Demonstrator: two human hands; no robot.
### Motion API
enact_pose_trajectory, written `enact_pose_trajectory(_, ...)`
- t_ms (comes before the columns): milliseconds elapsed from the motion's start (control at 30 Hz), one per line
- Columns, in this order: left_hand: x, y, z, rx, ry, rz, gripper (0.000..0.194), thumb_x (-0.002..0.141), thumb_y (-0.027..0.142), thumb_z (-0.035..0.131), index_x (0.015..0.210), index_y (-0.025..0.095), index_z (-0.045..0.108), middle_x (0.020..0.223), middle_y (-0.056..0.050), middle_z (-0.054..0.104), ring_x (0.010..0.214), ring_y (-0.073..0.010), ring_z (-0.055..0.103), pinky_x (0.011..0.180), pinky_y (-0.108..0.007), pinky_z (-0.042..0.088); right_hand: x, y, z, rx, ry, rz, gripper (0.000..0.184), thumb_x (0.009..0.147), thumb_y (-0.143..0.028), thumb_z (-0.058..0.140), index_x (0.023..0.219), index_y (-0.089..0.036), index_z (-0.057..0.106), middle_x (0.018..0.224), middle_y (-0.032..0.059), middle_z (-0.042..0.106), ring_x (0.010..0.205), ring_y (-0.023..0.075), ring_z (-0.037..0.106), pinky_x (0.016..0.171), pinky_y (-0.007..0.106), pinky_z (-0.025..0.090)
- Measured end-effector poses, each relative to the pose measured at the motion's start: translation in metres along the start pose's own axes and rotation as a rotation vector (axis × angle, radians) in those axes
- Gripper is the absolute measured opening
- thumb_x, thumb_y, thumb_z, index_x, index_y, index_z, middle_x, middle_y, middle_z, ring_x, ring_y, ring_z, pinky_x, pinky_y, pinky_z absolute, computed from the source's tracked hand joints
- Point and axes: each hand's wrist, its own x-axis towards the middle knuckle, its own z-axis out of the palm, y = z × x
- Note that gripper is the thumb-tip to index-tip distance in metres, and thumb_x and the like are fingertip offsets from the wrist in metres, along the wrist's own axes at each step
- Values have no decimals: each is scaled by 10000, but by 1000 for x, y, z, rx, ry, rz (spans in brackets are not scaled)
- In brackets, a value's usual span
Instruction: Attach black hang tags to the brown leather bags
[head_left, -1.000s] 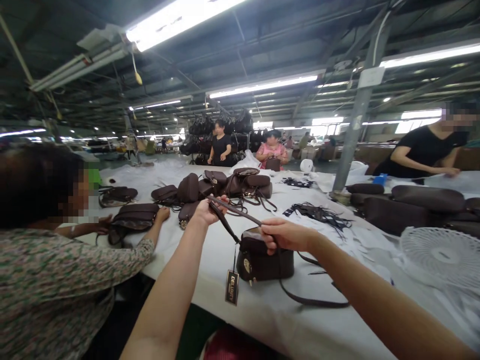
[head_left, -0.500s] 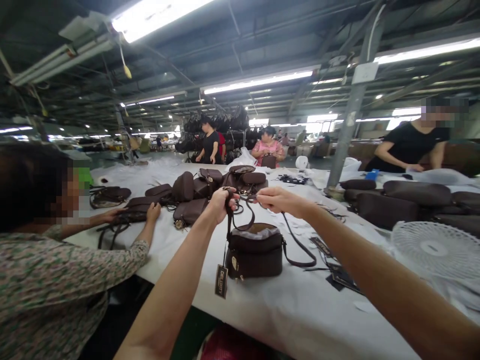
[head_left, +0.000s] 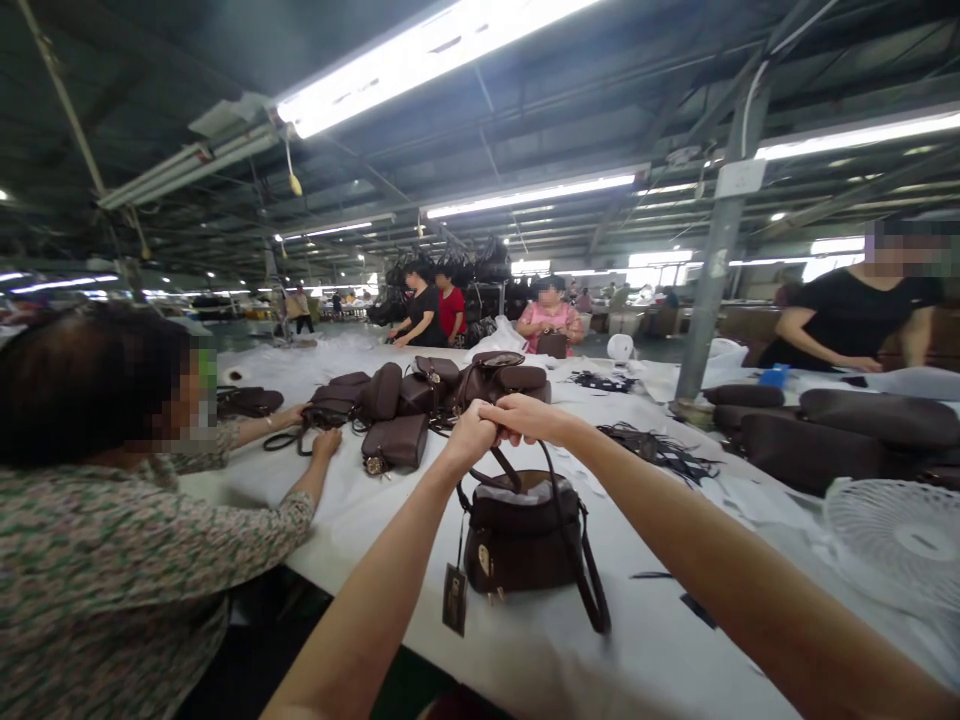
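Note:
A small dark brown handbag (head_left: 525, 545) stands upright on the white-covered table, its top open with pale wrapping showing inside. Above it, my left hand (head_left: 474, 436) is closed around the bag's strap. My right hand (head_left: 529, 420) is pressed against the left one, its fingers also closed on the strap; the exact grip is partly hidden. Part of the strap (head_left: 592, 585) loops down over the bag's right side onto the table. From the bag's left side hangs a black tag (head_left: 454, 598) on a thin cord.
Several brown bags (head_left: 394, 440) are heaped ahead and to the left, where a co-worker in a floral shirt (head_left: 150, 540) handles one. Dark straps (head_left: 660, 450) lie right of centre. A white fan (head_left: 900, 540), more bags (head_left: 810, 445) and a metal post (head_left: 705, 290) are at the right.
My hands have come together above the bag, and the strap is gathered closer to it. My view has shifted slightly left and up. The co-worker's hands have moved on their bag.

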Motion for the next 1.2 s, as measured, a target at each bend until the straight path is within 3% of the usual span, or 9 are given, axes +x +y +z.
enact_pose_trajectory(133,0,2,1,-42,-47,17,306,651,103,481,944,127,566,588,11,587,552,-132,511,570,-248,368,6,3,-2,-11,-28,28,451,909,-474,515,616,-135,562,567,12,592,380,37,323,336,183,199)
enact_pose_trajectory(333,-10,-1,-11,-301,-314,119,194,709,252,648,843,113,632,731,-39,647,751,-165,606,767,-283,464,15,3,-3,5,48,-42,458,869,-500,562,574,-158,492,462,-29,473,369,44,324,339,194,200)
enact_pose_trajectory(467,-16,-19,-18,-506,-158,-24,290,705,328,744,719,156,511,539,62,455,463,-77,469,550,-244,455,14,18,-9,194,-70,-68,494,740,-613,672,643,-159,502,524,-52,444,403,34,324,352,181,220)
enact_pose_trajectory(567,-14,-34,-33,-712,43,-164,329,777,313,709,701,175,421,504,105,351,352,-15,271,384,-164,293,2,50,-23,300,-170,-83,494,708,-622,690,717,-150,544,565,-59,444,432,35,342,374,172,256)
enact_pose_trajectory(700,-13,-44,-44,-825,118,-260,353,793,308,722,706,161,413,555,67,457,351,11,242,350,-133,198,-12,84,-29,309,-99,-7,478,707,-599,687,728,-145,540,581,-60,439,447,34,340,380,164,244)
enact_pose_trajectory(800,-13,-38,-29,-839,-35,-194,377,701,332,808,737,112,503,618,26,531,372,27,257,354,-135,214,-9,79,-7,322,-46,13,423,745,-548,660,736,-145,533,591,-57,440,449,34,347,379,161,236)
enact_pose_trajectory(933,-12,-26,-4,-787,-125,-203,421,584,329,879,709,93,554,487,93,394,365,18,245,353,-145,179,7,53,28,293,-86,-45,346,830,-446,584,669,-155,488,559,-62,427,428,33,345,370,162,233)
enact_pose_trajectory(1100,-6,-24,-3,-798,26,-266,309,688,255,810,696,102,541,521,53,495,347,10,258,345,-151,192,12,47,39,209,-73,16,300,865,-357,533,650,-153,489,518,-65,420,394,33,335,349,170,218)
enact_pose_trajectory(1200,-1,-28,-17,-912,212,-360,235,855,234,643,702,126,502,605,0,579,403,-37,424,387,-164,313,0,60,33,252,-110,10,267,866,-380,518,724,-154,519,503,-78,391,387,38,306,356,173,208)
